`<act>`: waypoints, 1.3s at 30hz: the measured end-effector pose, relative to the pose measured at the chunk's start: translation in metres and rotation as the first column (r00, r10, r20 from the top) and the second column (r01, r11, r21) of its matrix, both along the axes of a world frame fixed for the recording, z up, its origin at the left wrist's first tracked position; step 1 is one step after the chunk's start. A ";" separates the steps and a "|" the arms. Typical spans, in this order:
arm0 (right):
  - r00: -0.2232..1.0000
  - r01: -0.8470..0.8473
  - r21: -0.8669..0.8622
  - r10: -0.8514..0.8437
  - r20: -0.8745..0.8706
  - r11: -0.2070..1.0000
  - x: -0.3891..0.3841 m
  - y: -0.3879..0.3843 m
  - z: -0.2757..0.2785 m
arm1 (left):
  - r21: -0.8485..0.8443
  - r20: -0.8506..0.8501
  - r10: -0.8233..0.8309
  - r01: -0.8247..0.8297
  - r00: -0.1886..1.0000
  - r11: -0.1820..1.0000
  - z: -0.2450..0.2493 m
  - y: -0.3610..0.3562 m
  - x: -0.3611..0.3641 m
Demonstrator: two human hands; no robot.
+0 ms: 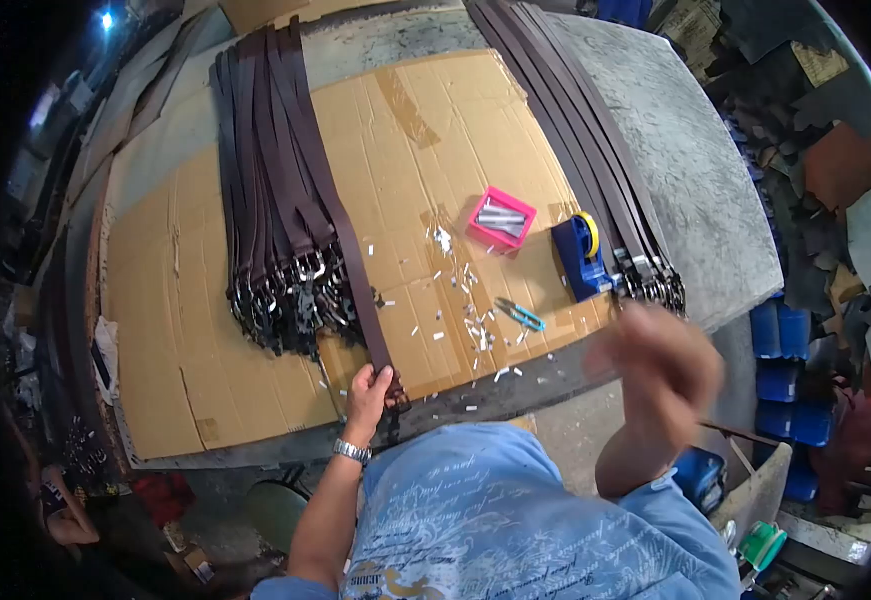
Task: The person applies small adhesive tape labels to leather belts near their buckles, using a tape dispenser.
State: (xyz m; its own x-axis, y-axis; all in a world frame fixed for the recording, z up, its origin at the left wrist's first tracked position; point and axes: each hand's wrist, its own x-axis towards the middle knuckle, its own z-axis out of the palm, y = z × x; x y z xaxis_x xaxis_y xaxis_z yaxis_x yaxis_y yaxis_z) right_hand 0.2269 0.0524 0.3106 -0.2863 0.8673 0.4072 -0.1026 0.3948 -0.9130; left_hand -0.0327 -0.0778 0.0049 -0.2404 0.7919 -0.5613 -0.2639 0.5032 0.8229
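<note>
My left hand [368, 393] grips a long dark brown strap [357, 270] near its buckle end, at the table's front edge. A pile of similar straps [270, 150] lies just left of it, with metal buckles bunched at the near end. My right hand [660, 365] is raised at the right, in front of the blue tape dispenser [580, 262], and is smeared by motion, so its fingers cannot be made out. Between the hands lie small blue snips [520, 314], scattered white bits [476, 335] and a pink box [502, 218] holding silvery pieces.
Cardboard [355, 120] covers much of the table. A second bundle of dark straps [575, 120] runs along the right side, buckles near the dispenser. Blue bins [790, 375] and leather pieces [848, 168] stand at the far right. Part of another person [70, 510] shows at the lower left.
</note>
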 end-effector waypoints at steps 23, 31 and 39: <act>0.398 -0.262 0.448 -0.327 0.857 0.855 -0.024 0.239 -0.300 | 0.032 -0.196 0.120 -0.116 0.973 0.993 -0.015 -0.007 0.010; 0.197 -0.218 0.290 -0.249 0.948 0.932 -0.024 0.242 -0.280 | 0.015 -0.217 0.117 -0.116 0.969 0.993 -0.004 -0.008 0.009; 0.712 -0.062 0.482 -0.300 0.634 0.874 -0.016 0.224 -0.245 | -0.033 -0.014 0.133 -0.134 0.991 0.990 0.000 -0.005 0.002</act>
